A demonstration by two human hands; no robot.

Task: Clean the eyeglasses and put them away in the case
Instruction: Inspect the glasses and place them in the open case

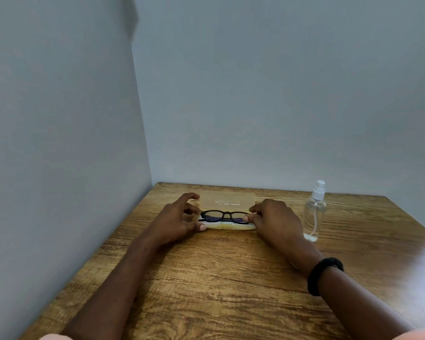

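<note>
Eyeglasses lying in the open case; both hands gripping the ends.
Case sitting at the desk's 12 o'clock, lid tilting back; black-framed eyeglasses resting in its tray; right hand pinching the frame's 3 o'clock end between thumb and fingers; left hand grasping the case's 9 o'clock end, thumb pressing its front edge, fingers curling above; clear spray bottle standing upright at the case's 3 o'clock, just beside the right hand.

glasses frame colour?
Black. The glasses have a plain black frame, which shows best in the head view.
</note>
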